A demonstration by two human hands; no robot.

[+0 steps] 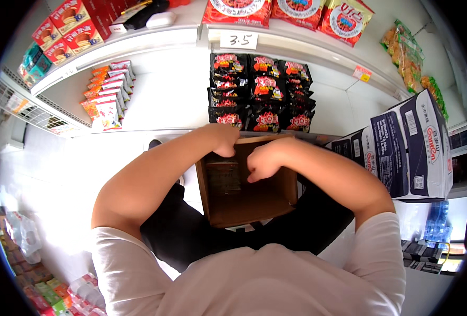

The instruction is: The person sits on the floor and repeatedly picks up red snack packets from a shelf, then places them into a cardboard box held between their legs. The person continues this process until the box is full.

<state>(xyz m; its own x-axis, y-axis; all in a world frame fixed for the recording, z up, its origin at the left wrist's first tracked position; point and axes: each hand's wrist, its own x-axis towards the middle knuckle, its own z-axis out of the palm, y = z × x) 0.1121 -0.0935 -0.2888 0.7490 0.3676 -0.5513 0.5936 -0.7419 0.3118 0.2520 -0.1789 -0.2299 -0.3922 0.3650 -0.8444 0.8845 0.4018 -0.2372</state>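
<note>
An open brown box sits on the person's lap, just below the edge of a white shelf. Inside it, against the far wall, lie a few dark packets; the rest of the box floor shows bare cardboard. The left hand curls over the box's far left rim, fingers bent down into the box and pressed together; whether they grip a packet cannot be told. The right hand hangs inside the box beside the packets, fingers curled close into a loose fist, apparently holding nothing visible.

On the shelf right behind the box stands a stack of black-and-red packets in three columns. To its left lie orange-and-white packets fanned in a row. At the right, dark blue cartons stand near the right elbow. Red bags line the shelf above.
</note>
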